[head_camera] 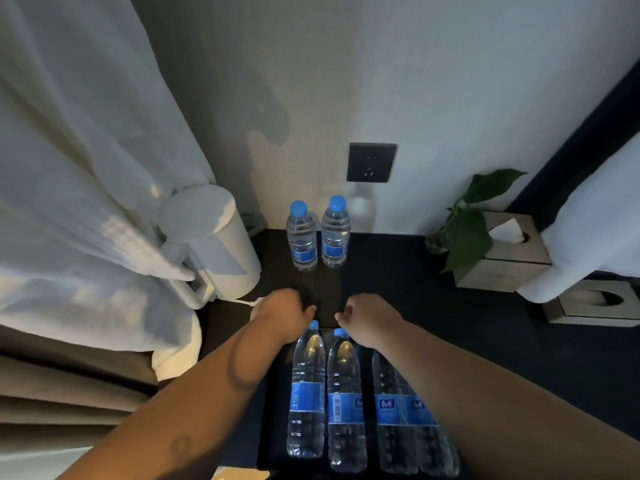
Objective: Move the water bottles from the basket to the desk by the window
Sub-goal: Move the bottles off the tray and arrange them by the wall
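Two clear water bottles with blue caps, the left bottle [302, 237] and the right bottle [335, 232], stand upright side by side on the dark desk [398, 289], close to the wall. Nearer to me, several more bottles [308, 393] lie in a dark basket [272, 427] with their caps pointing away from me. My left hand [284, 313] and my right hand [367, 317] hover just beyond those caps, over the basket's far end. Both hands have loosely curled fingers and hold nothing.
A white kettle [207, 244] stands at the desk's left, against a white curtain [86, 168]. A wall socket [371, 162] sits above the standing bottles. At the right are a leafy plant in a glass [467, 230], a tissue box [509, 251] and white cloth [595, 220].
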### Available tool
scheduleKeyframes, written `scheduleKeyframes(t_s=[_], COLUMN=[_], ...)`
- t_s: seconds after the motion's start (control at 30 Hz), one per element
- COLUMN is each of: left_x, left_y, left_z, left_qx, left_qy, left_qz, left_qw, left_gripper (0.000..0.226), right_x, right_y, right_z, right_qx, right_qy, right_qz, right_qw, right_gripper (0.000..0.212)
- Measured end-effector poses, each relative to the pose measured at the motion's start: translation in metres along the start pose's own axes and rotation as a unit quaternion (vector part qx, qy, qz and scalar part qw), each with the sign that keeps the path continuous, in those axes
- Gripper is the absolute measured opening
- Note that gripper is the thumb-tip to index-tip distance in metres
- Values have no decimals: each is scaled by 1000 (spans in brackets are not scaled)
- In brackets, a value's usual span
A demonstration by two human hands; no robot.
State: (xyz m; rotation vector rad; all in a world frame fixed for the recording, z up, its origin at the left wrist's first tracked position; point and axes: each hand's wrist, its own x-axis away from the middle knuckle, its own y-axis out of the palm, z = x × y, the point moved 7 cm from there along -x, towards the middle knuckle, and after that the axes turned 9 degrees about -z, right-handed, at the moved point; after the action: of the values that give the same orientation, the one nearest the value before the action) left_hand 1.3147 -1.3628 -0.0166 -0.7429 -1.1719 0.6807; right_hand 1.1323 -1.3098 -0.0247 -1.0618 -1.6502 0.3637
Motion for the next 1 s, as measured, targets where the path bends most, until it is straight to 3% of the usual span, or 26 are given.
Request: scheduleKeyframes(t_s=[0.23, 0.4, 0.63, 0.77, 1.0], left_x=[0, -3, 0, 8, 24], left_y=[49, 51, 48, 30, -12], left_z=[-3, 3, 1, 1, 9], left_qx=[37, 62, 106, 154, 127], left_qy=[-49, -76, -62, -48, -19], left_qz=[-58, -38, -60, -35, 32], left_qw=[996, 994, 991, 986, 991], left_gripper=[61, 56, 47, 43, 46], right_x=[-2, -16, -19, -8, 4], right_y=[32, 50, 50, 33, -16], right_z=[-3, 3, 3, -2, -10], right_qx=[70, 33, -73, -123, -169], right_qy=[71, 125, 105, 66, 44], right_qz=[-43, -68, -102, -90, -44], right_qw=[994, 989, 987, 986, 984], right_gripper=[43, 53, 43, 39, 30])
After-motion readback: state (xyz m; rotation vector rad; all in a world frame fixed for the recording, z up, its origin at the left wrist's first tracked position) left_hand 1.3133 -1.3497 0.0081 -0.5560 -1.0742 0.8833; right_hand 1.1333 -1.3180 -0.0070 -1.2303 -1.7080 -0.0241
